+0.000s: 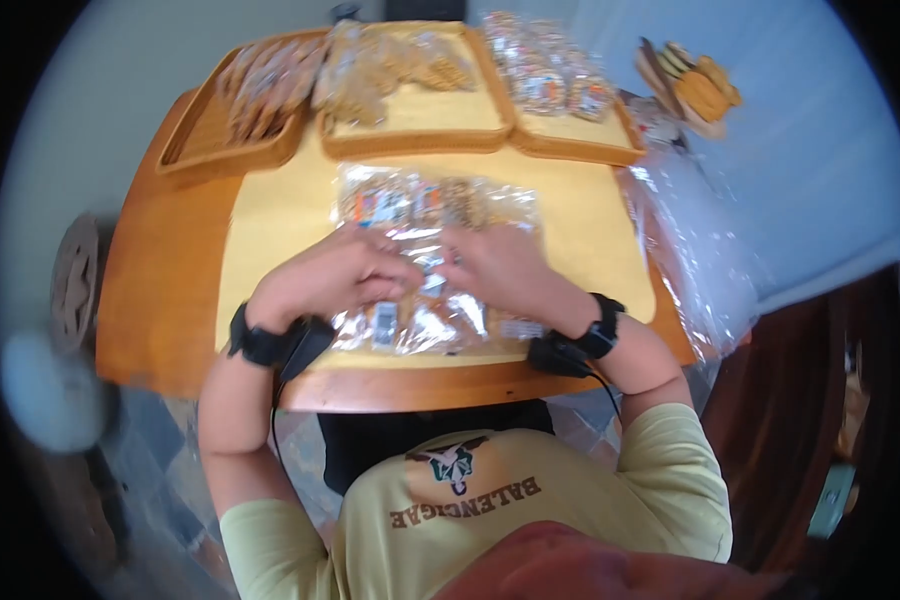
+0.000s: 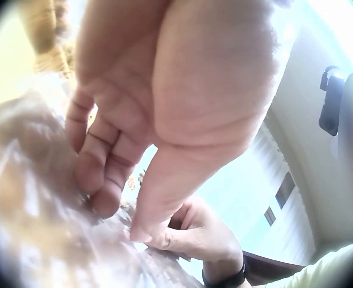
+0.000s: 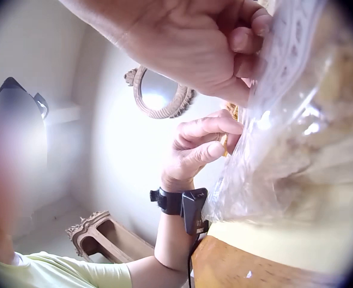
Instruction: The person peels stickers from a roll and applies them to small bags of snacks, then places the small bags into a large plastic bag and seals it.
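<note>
Head view: at the near middle of the wooden table (image 1: 150, 290), on the yellow cloth (image 1: 290, 220), a clear bag (image 1: 440, 325) with snack packs (image 1: 375, 203) showing in or under the plastic; cannot tell which. Over the middle of the bag, left hand (image 1: 330, 272) and right hand (image 1: 500, 262) close together, fingers bent down toward the plastic. Beyond, at the far side, a left tray (image 1: 195, 130), a middle tray (image 1: 420, 143) and a right tray (image 1: 582, 150), each with packs in it. To the right, hanging by the table edge, a big loose plastic sheet (image 1: 695, 240). Left wrist view: left fingers (image 2: 107, 198) loosely bent down to the shiny plastic, thumb (image 2: 149, 207) near the tip of the right hand. Cannot tell if pinching or just touching. Right wrist view: right fingers curled at the zip strip (image 3: 290, 54) along the top of the bag, seeming to pinch that edge. Left hand lower down, beside the rim of the same bag. Looks light, floppy and a bit slippery, with thin plastic that can crease and crunchy bits that may break if squashed. Best to hold by the flat zip edge, finger and thumb on both sides, and not to squeeze the bumpy middle.
</note>
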`<act>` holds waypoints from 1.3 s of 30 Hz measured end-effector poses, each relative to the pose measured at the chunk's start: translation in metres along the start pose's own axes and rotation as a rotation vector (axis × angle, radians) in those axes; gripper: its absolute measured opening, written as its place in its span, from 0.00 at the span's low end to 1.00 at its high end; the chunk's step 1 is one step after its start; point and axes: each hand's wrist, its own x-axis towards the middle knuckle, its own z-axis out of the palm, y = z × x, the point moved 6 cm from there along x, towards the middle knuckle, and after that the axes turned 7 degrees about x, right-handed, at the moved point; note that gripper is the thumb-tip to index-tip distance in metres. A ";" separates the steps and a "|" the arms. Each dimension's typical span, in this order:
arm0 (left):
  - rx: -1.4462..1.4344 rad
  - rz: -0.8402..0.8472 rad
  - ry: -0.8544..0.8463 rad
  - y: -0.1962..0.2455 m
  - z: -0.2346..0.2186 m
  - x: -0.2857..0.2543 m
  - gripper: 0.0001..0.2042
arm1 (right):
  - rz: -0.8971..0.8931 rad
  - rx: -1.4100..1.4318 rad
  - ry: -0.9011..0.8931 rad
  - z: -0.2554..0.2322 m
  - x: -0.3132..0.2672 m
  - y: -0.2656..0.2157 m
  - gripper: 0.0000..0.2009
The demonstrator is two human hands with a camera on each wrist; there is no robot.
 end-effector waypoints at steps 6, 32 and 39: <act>0.044 -0.059 0.082 0.008 -0.014 0.002 0.06 | -0.044 0.085 -0.039 -0.052 -0.009 -0.003 0.09; -0.054 -0.350 0.224 -0.012 -0.030 -0.005 0.05 | 0.480 -0.510 0.540 -0.205 -0.023 0.319 0.23; -0.026 -0.333 0.226 -0.008 -0.029 -0.002 0.05 | 0.389 -0.648 0.439 -0.195 -0.029 0.271 0.22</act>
